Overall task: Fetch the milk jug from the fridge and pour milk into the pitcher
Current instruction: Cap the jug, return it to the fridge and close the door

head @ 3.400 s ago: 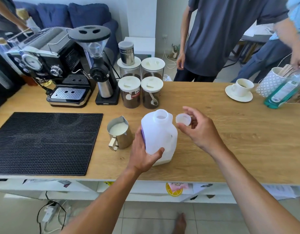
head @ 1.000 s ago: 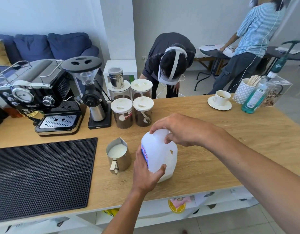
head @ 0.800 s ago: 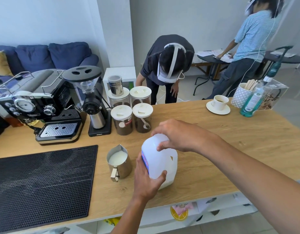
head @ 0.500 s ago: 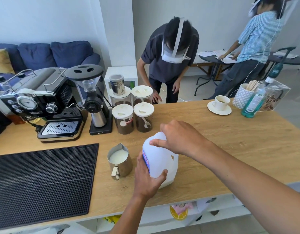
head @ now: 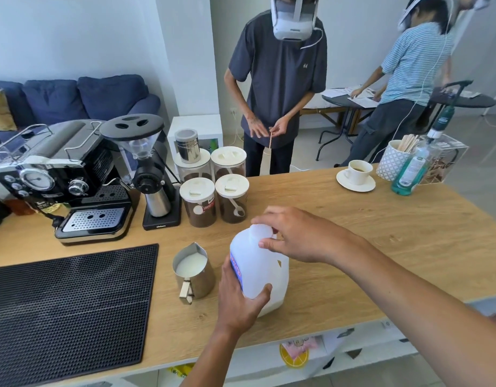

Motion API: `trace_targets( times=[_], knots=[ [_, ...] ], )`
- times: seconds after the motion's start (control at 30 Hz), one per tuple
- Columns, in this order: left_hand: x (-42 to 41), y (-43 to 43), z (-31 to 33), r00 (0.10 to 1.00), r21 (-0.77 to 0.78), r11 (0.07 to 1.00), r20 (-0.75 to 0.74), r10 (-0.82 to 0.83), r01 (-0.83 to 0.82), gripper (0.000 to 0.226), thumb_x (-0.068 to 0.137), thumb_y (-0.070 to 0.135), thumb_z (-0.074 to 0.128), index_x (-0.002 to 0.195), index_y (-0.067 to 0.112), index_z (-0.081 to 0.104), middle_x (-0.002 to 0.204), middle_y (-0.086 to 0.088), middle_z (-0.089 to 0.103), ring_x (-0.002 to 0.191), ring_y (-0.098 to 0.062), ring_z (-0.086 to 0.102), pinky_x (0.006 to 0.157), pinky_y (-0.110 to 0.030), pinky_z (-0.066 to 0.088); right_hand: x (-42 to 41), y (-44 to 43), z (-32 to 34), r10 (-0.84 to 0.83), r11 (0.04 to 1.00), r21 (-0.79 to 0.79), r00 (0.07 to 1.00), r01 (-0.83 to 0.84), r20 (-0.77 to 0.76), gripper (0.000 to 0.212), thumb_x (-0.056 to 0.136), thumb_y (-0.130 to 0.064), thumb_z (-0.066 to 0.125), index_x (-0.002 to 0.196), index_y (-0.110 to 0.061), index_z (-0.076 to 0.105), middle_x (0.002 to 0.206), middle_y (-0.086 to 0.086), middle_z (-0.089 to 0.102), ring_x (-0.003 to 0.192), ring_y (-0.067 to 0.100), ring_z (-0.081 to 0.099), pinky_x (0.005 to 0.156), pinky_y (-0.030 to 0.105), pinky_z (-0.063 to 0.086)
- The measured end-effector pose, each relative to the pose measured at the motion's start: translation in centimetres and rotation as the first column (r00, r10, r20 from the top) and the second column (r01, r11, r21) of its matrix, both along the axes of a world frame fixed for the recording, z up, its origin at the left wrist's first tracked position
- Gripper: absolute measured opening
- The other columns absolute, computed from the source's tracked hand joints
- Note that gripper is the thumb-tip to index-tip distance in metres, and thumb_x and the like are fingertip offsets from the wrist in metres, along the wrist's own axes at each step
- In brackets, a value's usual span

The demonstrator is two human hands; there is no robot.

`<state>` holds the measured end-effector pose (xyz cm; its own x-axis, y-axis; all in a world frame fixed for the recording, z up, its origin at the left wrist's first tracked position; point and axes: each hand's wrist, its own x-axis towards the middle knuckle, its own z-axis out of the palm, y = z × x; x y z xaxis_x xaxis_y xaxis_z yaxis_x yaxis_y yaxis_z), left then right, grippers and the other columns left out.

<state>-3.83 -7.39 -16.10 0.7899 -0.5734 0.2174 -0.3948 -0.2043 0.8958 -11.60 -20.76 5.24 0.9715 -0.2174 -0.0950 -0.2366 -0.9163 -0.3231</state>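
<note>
Two bare hands are on a white translucent plastic milk jug (head: 255,261), which stands upright on the pale wooden counter (head: 367,236), near its front edge. The left hand (head: 238,300) grips the jug low on its labelled side, with the thumb wrapped across the front. The right hand (head: 294,238) reaches over the top, its thumb and fingertips curled round the round white cap (head: 258,229) on the neck. From here I cannot tell how tight the cap sits.

Just left of the jug, close to it but apart from it, stands a small stainless steel pitcher (head: 202,283). Its spout points away from the person and its handle toward them, and there is white milk (head: 191,264) inside.

Further left a black ribbed rubber mat (head: 68,297) lies flat on the counter. Behind it are a black and chrome espresso machine (head: 59,174) and a black coffee grinder (head: 149,169). Next to the grinder are four clear jars with white lids (head: 198,203), holding brown grounds. A short steel tin (head: 187,145) sits on the back left jar.

Toward the far right corner are a white cup on a saucer (head: 357,173), a patterned white holder of wooden sticks (head: 393,162) and a bottle of green liquid (head: 410,174).

Across the counter a person in a dark grey T-shirt (head: 277,79) wears a white headset and holds a thin stick. Beyond, a person in a striped shirt (head: 411,60) leans over a round black table.
</note>
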Motion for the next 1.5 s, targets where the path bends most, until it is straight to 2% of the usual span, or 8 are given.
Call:
trace_targets(
  times=[0.2,0.43,0.6,0.7,0.8,0.93,1.1,1.5],
  knots=[
    [0.0,0.1,0.2,1.000,0.011,1.000,-0.003,-0.002,0.002,0.100,0.066,0.063,0.074,0.147,0.027,0.028,0.138,0.010,0.044,0.128,-0.006,0.045,0.102,-0.042,0.046,1.0,1.9,-1.0,-0.122,0.952,-0.279,0.992,0.130,0.044,0.046,0.093,-0.053,0.052,0.112,-0.011,0.053,0.102,0.001,0.051,0.092,0.024,0.058,0.068,0.032,0.039],
    [-0.1,0.0,0.5,1.000,0.022,0.999,-0.009,-0.026,0.026,0.099,0.065,0.064,0.074,0.146,0.031,0.026,0.137,0.013,0.041,0.127,-0.005,0.044,0.100,-0.034,0.044,0.2,1.4,-1.5,-0.020,0.991,-0.133,0.999,0.027,0.048,0.048,0.094,-0.045,0.055,0.133,-0.017,0.047,0.120,0.001,0.044,0.099,0.024,0.056,0.069,0.031,0.037],
    [0.3,0.1,0.5,0.999,0.030,0.998,-0.017,-0.050,0.051,0.098,0.064,0.062,0.074,0.145,0.028,0.030,0.134,0.012,0.044,0.124,-0.008,0.048,0.096,-0.033,0.046,0.8,1.9,-2.8,-0.140,0.958,-0.226,0.977,0.175,0.161,0.052,0.091,-0.056,0.054,0.116,-0.011,0.055,0.107,0.003,0.051,0.090,0.026,0.058,0.068,0.034,0.042],
    [0.3,0.2,0.6,0.997,0.038,0.997,-0.026,-0.069,0.070,0.100,0.062,0.066,0.074,0.143,0.030,0.030,0.135,0.012,0.044,0.124,-0.009,0.048,0.097,-0.035,0.047,0.3,1.7,-4.1,-0.210,0.975,-0.022,0.951,0.220,0.229,0.050,0.090,-0.056,0.055,0.123,-0.019,0.053,0.107,-0.004,0.046,0.090,0.020,0.054,0.069,0.032,0.040],
    [0.5,0.4,0.8,0.989,0.025,0.990,-0.063,-0.134,0.135,0.102,0.056,0.075,0.077,0.138,0.036,0.032,0.134,0.014,0.046,0.124,-0.006,0.050,0.097,-0.038,0.049,-1.8,0.4,-6.3,-0.224,0.945,0.290,0.946,0.151,0.235,0.059,0.090,-0.058,0.054,0.141,-0.032,0.040,0.115,-0.015,0.039,0.101,0.009,0.048,0.087,0.032,0.046],
    [1.0,0.6,1.3,0.973,0.023,0.976,-0.085,-0.215,0.218,0.101,0.055,0.073,0.080,0.137,0.039,0.032,0.132,0.025,0.045,0.122,0.004,0.049,0.096,-0.030,0.048,-4.6,-0.3,-9.8,-0.373,0.850,0.460,0.910,0.256,0.183,0.073,0.081,-0.073,0.049,0.142,-0.035,0.034,0.123,-0.016,0.045,0.101,0.002,0.054,0.089,0.033,0.051],
    [-0.2,-1.2,2.2,0.976,0.110,0.970,-0.050,-0.213,0.217,0.090,0.058,0.071,0.074,0.130,0.036,0.034,0.123,0.017,0.052,0.113,-0.006,0.057,0.085,-0.034,0.053,-6.9,-0.4,-11.9,-0.460,0.798,0.505,0.874,0.329,0.156,0.022,0.096,-0.050,0.045,0.103,-0.031,0.054,0.092,-0.011,0.066,0.083,0.004,0.063,0.077,0.037,0.054],
    [-12.7,-9.9,4.0,0.815,0.068,0.816,-0.133,-0.563,0.575,0.078,0.067,0.071,0.072,0.127,0.039,0.034,0.120,0.028,0.055,0.106,0.012,0.057,0.088,-0.036,0.056,-21.1,-4.2,-11.3,-0.758,0.632,0.491,0.608,0.599,0.235,0.031,0.100,-0.046,0.036,0.085,-0.020,0.045,0.071,0.006,0.062,0.065,0.021,0.059,0.066,0.044,0.048]
  ],
)
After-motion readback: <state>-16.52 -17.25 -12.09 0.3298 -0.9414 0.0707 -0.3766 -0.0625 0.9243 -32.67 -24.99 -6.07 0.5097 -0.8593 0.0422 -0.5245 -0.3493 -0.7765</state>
